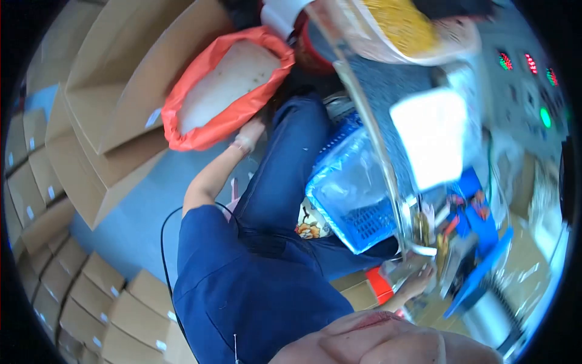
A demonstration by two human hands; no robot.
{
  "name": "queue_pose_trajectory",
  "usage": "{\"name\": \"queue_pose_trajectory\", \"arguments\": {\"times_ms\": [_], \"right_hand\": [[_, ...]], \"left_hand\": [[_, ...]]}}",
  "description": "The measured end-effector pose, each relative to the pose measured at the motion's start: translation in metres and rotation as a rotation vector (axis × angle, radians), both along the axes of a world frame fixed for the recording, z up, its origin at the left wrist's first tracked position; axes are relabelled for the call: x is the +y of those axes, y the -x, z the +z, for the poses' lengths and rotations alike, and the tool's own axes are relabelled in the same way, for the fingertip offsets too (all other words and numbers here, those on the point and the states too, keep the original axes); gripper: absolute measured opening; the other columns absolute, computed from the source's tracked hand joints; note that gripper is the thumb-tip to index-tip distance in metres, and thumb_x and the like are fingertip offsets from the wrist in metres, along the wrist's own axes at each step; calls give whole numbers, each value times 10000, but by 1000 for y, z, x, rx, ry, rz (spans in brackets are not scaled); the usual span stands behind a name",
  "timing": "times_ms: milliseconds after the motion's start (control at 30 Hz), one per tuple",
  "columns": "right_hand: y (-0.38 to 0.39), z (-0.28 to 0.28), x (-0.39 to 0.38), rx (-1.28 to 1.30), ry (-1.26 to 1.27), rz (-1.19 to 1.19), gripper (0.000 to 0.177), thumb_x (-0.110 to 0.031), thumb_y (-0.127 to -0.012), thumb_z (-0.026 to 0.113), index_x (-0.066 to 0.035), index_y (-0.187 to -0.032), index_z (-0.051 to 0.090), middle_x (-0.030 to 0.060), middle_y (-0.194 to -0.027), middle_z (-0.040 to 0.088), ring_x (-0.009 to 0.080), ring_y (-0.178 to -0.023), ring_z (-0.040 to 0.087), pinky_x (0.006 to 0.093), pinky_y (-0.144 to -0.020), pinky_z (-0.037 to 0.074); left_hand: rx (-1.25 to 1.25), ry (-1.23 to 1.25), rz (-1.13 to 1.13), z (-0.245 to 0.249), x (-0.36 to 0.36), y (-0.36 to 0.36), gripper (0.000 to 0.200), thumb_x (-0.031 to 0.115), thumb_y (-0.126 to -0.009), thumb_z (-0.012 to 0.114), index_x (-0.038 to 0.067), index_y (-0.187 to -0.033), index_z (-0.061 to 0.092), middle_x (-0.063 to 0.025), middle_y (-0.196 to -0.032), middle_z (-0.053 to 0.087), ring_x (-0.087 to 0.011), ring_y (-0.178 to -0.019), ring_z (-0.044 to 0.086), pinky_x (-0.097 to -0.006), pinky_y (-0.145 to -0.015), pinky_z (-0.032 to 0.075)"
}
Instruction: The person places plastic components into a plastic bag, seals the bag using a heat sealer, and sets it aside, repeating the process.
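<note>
One blue basket (pixel 371 223), one red-orange sack (pixel 212 136) left of it, two hands, left hand (pixel 251 131) between them, right hand (pixel 418 280) below basket, grips unclear.

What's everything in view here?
Bag: one, red, upper left
Cardboard boxes: many, brown, left side
Basket: one, blue, centre right
Bench: one, grey, upper right
Glaring rectangle: one, white, over the bench
Container: one, pale, top right
Control panel: one, pale, far right
Floral fabric: one, multicoloured, beside the basket
Cable: one, black, left of centre
Small items: uncountable, mixed colours, lower right
Flat panel: one, blue, lower right
Cylinder: one, silver, bottom right
Shirt: one, navy, lower centre
Trousers: one pair, blue, centre
Left hand: one, bare, beside the bag
Right hand: one, bare, near the small items
</note>
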State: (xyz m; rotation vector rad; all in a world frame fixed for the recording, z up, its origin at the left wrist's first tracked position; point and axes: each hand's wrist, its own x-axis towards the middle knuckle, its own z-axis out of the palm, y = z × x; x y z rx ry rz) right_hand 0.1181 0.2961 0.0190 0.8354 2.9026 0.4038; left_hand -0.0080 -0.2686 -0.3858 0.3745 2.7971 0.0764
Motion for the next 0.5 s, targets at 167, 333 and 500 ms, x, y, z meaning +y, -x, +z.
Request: {"name": "queue_pose_trajectory", "arguments": {"times_ms": [167, 333, 500], "right_hand": [[-13, -16, 1, 407, 120, 65, 326, -170, -955, 561, -17, -1243, 581, 197, -1205, 594, 349, -1049, 605, 419, -828, 499], [-26, -18, -4, 837, 325, 7, 356, -241, -985, 568, -3, -1249, 590, 181, -1211, 618, 290, -1033, 633, 354, -818, 524], [-42, -27, -5, 1094, 548, 41, 304, -155, -988, 558, -5, -1249, 590, 149, -1230, 620, 220, -1011, 646, 324, -850, 529]], "left_hand": [[232, -258, 123, 149, -3, -26, 88, 73, -726, 624, 59, -807, 655, -149, -980, 583, -298, -976, 550, -385, -832, 451], [886, -228, 141, 286, 19, -33, 57, 97, -802, 635, 78, -855, 645, -143, -1113, 565, -323, -1026, 524, -416, -855, 407], [1248, -625, -117, 400, 88, 10, 115, -2, -818, 644, 38, -926, 639, -139, -1132, 663, -313, -976, 640, -403, -876, 496]]}}
